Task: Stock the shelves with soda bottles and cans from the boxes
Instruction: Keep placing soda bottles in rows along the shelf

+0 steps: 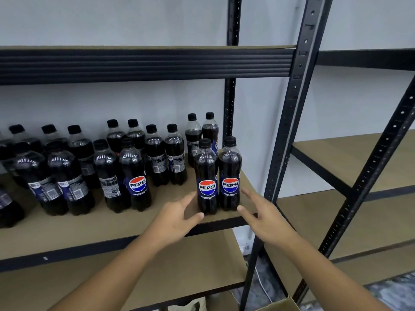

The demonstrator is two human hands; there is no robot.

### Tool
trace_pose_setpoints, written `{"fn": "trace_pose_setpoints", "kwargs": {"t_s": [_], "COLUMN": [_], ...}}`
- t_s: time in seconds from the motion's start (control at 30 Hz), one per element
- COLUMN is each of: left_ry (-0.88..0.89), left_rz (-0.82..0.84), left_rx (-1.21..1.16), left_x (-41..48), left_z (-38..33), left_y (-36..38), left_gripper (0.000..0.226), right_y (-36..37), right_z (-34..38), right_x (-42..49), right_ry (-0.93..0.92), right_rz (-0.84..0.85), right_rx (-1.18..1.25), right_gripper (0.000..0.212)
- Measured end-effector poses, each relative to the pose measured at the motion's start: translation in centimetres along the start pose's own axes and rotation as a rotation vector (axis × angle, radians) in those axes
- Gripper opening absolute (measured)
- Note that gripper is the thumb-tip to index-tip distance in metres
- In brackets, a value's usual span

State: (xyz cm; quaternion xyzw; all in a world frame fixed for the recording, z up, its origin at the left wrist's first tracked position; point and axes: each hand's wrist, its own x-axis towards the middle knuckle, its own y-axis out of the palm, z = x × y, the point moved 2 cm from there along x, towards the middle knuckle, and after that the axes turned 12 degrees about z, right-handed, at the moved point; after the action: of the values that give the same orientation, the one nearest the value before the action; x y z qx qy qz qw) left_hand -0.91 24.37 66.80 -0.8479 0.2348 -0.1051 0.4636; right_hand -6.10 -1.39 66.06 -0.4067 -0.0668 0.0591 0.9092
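1. While both hands flank them, a black-capped dark plastic Pepsi bottle [206, 178] and its twin bottle [230, 173] stand upright, touching, at the front right corner of the brown board shelf [112, 230].
2. Left hand [177, 217]: fingers spread, gripping nothing, just beside the Pepsi bottle's base.
3. Right hand [262, 217]: likewise spread beside the twin bottle; contact unclear.
4. More dark soda bottles [134, 176] stand further left.

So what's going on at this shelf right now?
A person is stocking Pepsi Zero Sugar bottles. Two front bottles stand upright side by side at the front right corner of the shelf. The left hand and right hand are open on either side of them, gripping neither. The other bottles stand further left and behind.
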Motion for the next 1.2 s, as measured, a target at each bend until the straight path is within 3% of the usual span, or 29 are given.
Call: {"fn": "trace_pose_setpoints", "kwargs": {"t_s": [0.23,0.53,0.67,0.83,1.0,1.2], "left_ry": [0.054,-0.010,-0.077,-0.176,-0.202,-0.132], "left_rz": [-0.091,-0.139,-0.123,-0.059,0.000,0.059], "left_rx": [0.173,0.359,0.407,0.426,0.371,0.438], "left_x": [-2.8,-1.8,0.9,5.3,9.4,12.7], "left_z": [-3.9,-6.5,-4.9,-1.3,2.1,4.0], "left_y": [-6.0,-15.9,-19.2,-22.1,-24.0,-24.1], "left_gripper": [0.063,0.054,0.053,0.060,0.069,0.046], "right_y": [-5.5,-9.7,-9.4,-8.0,-6.4,-5.2], "right_z": [6.1,16.0,18.4,19.2,19.5,19.3], "right_x": [-1.6,5.8,11.1,19.0,25.2,28.8], "right_ry": [-0.186,-0.359,-0.328,-0.154,-0.049,-0.095], "right_rz": [-0.038,0.102,0.193,0.303,0.354,0.277], "right_rx": [-0.139,-0.384,-0.414,-0.440,-0.452,-0.507], "right_gripper": [0.038,0.045,0.047,0.053,0.072,0.041]}}
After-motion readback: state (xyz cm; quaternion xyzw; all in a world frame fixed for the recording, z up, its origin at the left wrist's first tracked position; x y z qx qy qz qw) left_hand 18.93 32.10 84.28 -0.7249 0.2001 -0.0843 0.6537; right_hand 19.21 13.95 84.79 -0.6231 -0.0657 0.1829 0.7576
